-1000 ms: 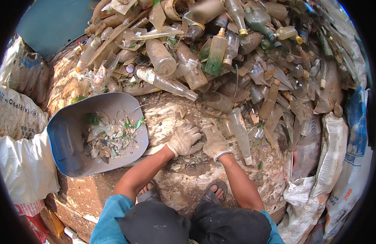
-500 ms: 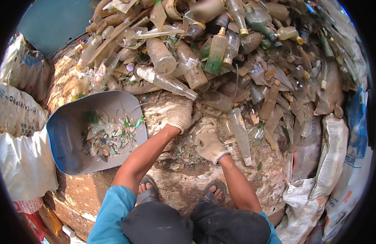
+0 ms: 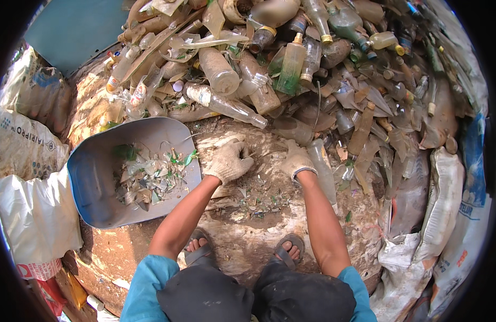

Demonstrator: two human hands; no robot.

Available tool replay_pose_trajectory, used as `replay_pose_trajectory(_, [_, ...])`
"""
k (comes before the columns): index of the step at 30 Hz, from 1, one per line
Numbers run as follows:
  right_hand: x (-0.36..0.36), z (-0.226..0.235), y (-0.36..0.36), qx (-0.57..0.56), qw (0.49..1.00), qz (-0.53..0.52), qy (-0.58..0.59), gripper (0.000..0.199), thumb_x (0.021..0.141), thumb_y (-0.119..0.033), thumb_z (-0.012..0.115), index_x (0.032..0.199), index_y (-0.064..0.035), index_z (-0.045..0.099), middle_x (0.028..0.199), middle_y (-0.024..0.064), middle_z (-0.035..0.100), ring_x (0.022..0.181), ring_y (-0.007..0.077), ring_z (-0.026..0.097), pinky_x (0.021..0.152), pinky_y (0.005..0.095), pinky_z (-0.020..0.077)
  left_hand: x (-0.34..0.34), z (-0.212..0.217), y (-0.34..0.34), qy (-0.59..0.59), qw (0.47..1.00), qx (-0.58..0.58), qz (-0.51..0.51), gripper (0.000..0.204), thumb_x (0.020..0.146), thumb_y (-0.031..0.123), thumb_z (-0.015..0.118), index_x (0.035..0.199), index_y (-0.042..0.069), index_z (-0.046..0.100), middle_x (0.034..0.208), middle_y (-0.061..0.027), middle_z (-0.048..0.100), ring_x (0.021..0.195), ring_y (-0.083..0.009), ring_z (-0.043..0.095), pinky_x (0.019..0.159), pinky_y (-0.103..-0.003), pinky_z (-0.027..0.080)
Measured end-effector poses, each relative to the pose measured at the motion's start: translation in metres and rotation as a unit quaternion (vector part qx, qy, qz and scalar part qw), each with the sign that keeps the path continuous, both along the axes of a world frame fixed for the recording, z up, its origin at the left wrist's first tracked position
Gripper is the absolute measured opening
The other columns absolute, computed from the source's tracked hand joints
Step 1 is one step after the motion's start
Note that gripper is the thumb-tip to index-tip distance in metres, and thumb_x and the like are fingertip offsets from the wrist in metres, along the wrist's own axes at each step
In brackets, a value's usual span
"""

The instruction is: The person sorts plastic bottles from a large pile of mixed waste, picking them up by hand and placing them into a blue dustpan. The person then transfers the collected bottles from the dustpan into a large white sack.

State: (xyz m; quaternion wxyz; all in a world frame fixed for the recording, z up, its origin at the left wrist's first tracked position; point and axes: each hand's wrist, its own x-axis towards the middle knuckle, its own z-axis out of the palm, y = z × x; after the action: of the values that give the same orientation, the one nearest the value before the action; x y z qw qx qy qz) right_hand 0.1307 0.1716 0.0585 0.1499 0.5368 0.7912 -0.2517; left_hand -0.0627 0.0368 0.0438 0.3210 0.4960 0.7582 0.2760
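Both my hands wear pale knitted work gloves. My left hand [image 3: 228, 162] is over the dirty ground, right of a blue-grey scoop [image 3: 90, 185], with thumb and curled fingers apart and nothing visible between them. Glass shards [image 3: 151, 180], clear and green, lie in the scoop. My right hand [image 3: 298, 161] reaches to the lower edge of the bottle heap, beside a clear glass bottle [image 3: 324, 169] and just below a dusty glass jar [image 3: 293, 130]. Its fingertips blend into the debris, so their grip is unclear. Small broken glass [image 3: 258, 203] lies on the ground between my forearms.
A large heap of dusty bottles and broken glass fills the far side, with a long clear bottle [image 3: 226, 110] at its near edge. White sacks [image 3: 33, 145] stand at the left, others [image 3: 441, 198] at the right. My sandalled feet [image 3: 288, 251] are close below the shards.
My left hand has drawn back slightly toward me and left, its thumb now apart from its fingers. My right hand has moved forward and right, up to the heap's edge.
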Motion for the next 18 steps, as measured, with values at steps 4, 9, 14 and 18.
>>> replay_pose_trajectory(4, [0.005,0.011,-0.013,0.049,0.997,-0.039,0.042,0.046,0.081,-0.020,0.078,0.119,-0.0047,0.056,0.111,0.0282,0.069,0.106,0.0450,0.068,0.094,0.0507,0.0544,0.000,0.007,-0.050,0.032,0.994,0.063,-0.089,0.047,0.075,0.034,0.075,0.111,0.006,0.065,0.119,-0.0188,0.063,0.106,-0.0380,0.062,0.093,-0.048,0.052])
replay_pose_trajectory(9, [0.010,0.039,-0.025,0.022,0.983,-0.084,0.160,0.032,0.078,-0.021,0.078,0.100,-0.0028,0.063,0.097,0.0214,0.070,0.091,0.0405,0.068,0.083,0.0434,0.0558,0.019,-0.012,-0.076,0.192,0.961,0.045,-0.195,0.069,0.082,0.043,0.074,0.141,0.011,0.058,0.137,-0.0163,0.058,0.118,-0.0402,0.058,0.094,-0.050,0.054])
replay_pose_trajectory(14, [-0.020,0.057,-0.060,-0.039,0.976,-0.008,0.213,0.038,0.076,-0.014,0.069,0.112,-0.0031,0.065,0.111,0.0253,0.068,0.107,0.0417,0.066,0.095,0.0448,0.0529,0.016,-0.043,-0.079,0.208,0.960,0.079,-0.169,0.060,0.086,0.034,0.072,0.139,0.011,0.059,0.132,-0.0181,0.061,0.116,-0.0402,0.061,0.093,-0.050,0.054])
replay_pose_trajectory(18, [-0.079,0.062,-0.106,0.055,0.936,0.076,0.340,0.033,0.079,-0.012,0.065,0.110,-0.0029,0.063,0.105,0.0251,0.068,0.102,0.0468,0.065,0.089,0.0492,0.0527,0.012,-0.062,-0.097,0.147,0.962,0.208,-0.098,0.061,0.086,0.027,0.075,0.142,0.009,0.058,0.141,-0.0180,0.059,0.132,-0.0385,0.054,0.111,-0.046,0.044])
